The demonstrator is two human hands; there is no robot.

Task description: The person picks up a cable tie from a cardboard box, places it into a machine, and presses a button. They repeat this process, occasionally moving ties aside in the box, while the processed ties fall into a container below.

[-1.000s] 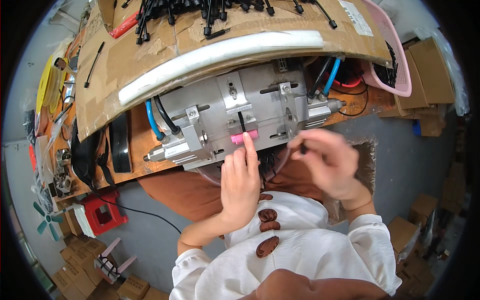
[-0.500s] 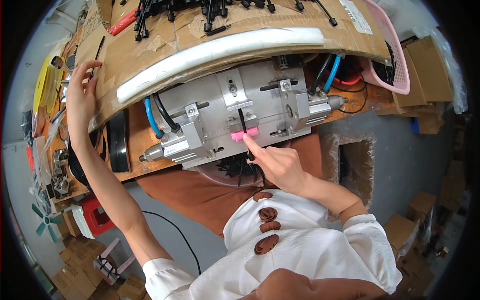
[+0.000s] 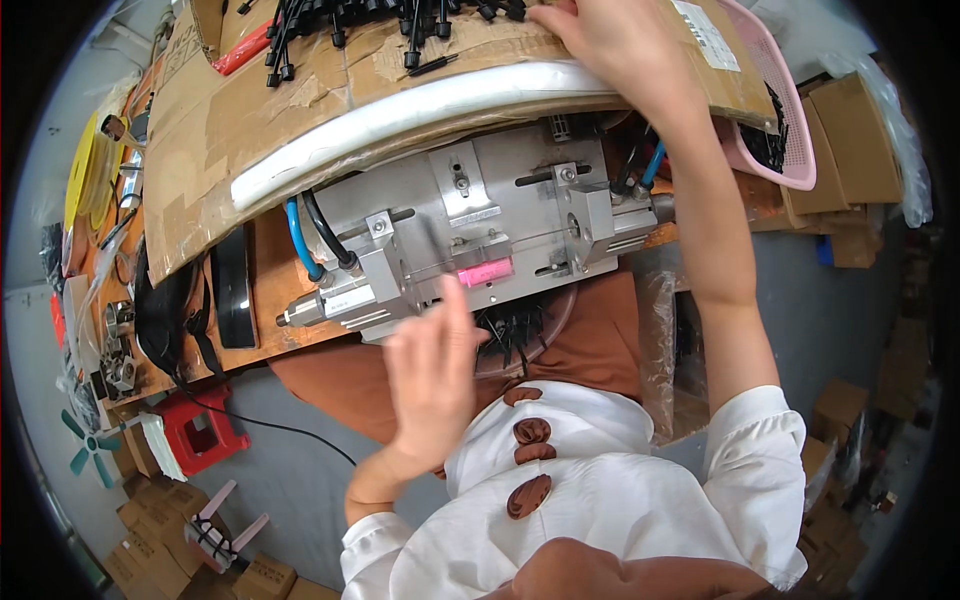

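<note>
My left hand point(image 3: 435, 365), blurred by motion, is in front of the metal fixture point(image 3: 345, 195), close to its pink block point(image 3: 486, 272). A smeared dark streak at its fingertips looks like a thin black rod point(image 3: 436, 240), tilted over the fixture plate. My right hand point(image 3: 615, 45) reaches across to the cardboard sheet at the top. Its fingers are beside the black rods with knobbed ends point(image 3: 413, 30), partly hidden at the upper edge. Below the fixture, more black rods point(image 3: 510, 335) lie in a clear bowl on my lap.
A white padded strip point(image 3: 420, 110) edges the cardboard point(image 3: 215, 150) above the fixture. Blue hoses point(image 3: 300, 235) and black ones run into both cylinders. A pink basket point(image 3: 795, 130) stands at the right. A red stool point(image 3: 200, 430) and several cartons point(image 3: 160, 530) are on the floor.
My left hand has moved from the cardboard's left edge to the fixture. My right hand has left the pink block and gone up to the cardboard. The black rod at the pink block is gone.
</note>
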